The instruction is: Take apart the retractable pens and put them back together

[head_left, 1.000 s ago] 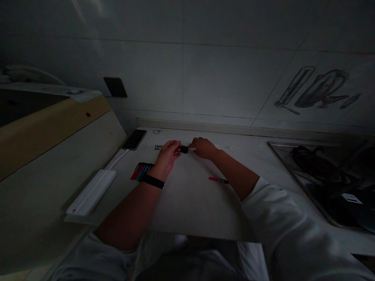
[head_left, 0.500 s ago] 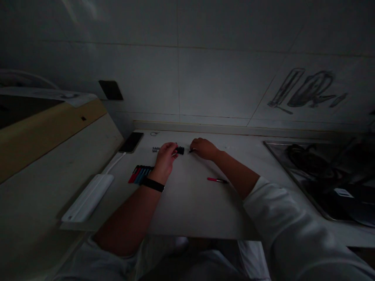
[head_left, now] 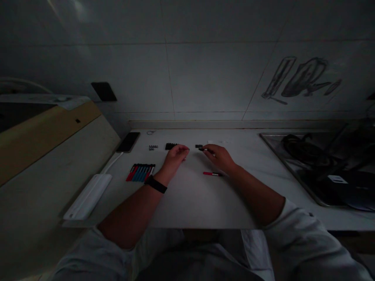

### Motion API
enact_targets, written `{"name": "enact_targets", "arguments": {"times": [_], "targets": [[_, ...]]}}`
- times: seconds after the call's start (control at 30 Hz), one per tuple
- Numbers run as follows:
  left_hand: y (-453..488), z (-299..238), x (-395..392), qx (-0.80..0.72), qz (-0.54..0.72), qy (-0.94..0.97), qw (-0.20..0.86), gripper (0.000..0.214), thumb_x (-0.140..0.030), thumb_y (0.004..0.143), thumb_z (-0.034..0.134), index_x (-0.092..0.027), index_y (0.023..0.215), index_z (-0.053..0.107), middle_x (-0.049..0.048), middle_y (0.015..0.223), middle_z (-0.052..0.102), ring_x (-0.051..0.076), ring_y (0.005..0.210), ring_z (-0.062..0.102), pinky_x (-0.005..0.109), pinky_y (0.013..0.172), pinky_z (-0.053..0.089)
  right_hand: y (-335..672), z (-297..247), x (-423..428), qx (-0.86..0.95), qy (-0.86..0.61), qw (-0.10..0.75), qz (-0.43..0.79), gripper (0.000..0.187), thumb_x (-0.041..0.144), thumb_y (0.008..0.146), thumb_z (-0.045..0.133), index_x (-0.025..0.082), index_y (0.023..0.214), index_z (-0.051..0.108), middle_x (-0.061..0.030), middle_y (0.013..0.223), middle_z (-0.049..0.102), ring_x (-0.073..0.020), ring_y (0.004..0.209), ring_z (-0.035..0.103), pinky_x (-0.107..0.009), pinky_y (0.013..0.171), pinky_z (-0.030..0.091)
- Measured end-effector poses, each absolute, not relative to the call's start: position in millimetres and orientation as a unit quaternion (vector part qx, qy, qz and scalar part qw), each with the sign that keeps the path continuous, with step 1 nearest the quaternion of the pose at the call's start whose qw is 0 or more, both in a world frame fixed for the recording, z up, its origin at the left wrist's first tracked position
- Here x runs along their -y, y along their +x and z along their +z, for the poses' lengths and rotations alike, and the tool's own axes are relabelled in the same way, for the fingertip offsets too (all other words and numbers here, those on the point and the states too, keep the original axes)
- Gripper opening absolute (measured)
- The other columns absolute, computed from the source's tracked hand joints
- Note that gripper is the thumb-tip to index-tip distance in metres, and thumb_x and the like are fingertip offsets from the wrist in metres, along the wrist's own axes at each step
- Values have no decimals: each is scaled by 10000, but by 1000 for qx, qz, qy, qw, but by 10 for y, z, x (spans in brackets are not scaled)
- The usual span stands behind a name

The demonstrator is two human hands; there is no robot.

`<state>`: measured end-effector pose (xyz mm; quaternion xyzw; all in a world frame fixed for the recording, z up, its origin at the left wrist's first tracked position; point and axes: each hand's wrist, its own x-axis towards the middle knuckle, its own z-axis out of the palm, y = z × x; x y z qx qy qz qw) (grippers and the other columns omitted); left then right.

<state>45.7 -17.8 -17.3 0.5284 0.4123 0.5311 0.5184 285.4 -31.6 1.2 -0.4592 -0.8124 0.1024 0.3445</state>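
My left hand [head_left: 175, 159], a dark band on its wrist, is closed in a pinch. A tiny dark thing shows at its fingertips, too small to name. Just behind it lies a black toothed strip [head_left: 171, 146], partly covered by my fingers. My right hand [head_left: 221, 157] is closed round a short dark slim piece [head_left: 202, 149] whose tip points left. A small dark block [head_left: 198, 146] rests on the table just beyond that tip. Several small silver pieces [head_left: 152, 147] lie left of the strip. A pink-and-black pen-like tool [head_left: 211, 173] lies nearer me, below my right hand.
A row of red, blue and black slim tools [head_left: 141, 172] lies left of my left wrist. Farther left are a phone [head_left: 128, 142] and a white power strip [head_left: 88, 197] with a cable. A metal tray [head_left: 293, 171] holding dark items stands at right. A tiled wall borders the table.
My left hand has come off the black strip, which now lies on the table. My right hand has shifted right, uncovering the small dark block. The camera view has shifted slightly.
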Motion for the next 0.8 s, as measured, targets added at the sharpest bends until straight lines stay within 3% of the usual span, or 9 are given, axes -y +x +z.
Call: {"name": "enact_targets", "arguments": {"times": [0.27,0.47,0.8], "targets": [[455,-187,182,-392,478,601,507,273,-380,801,797,-186,972,709,40,908,701,154,804,619,292,743,483,2789,-195,330,785,-440,412,144,234,242,957,616,241,1168,719,-77,1096,763,-215,942,729,-376,876,583],[470,-156,232,-381,457,630,499,246,-356,811,794,-186,975,721,50,951,721,179,891,651,344,876,501,2770,-175,348,790,-443,404,133,141,245,951,623,233,1061,712,-64,1013,765,-215,912,724,-366,847,576],[475,-161,235,-390,459,619,504,264,-394,793,808,-194,942,722,47,902,708,176,838,642,322,800,493,2778,-163,363,809,-428,389,108,146,242,948,619,239,1062,711,-72,1028,751,-230,943,703,-382,867,558]]}}
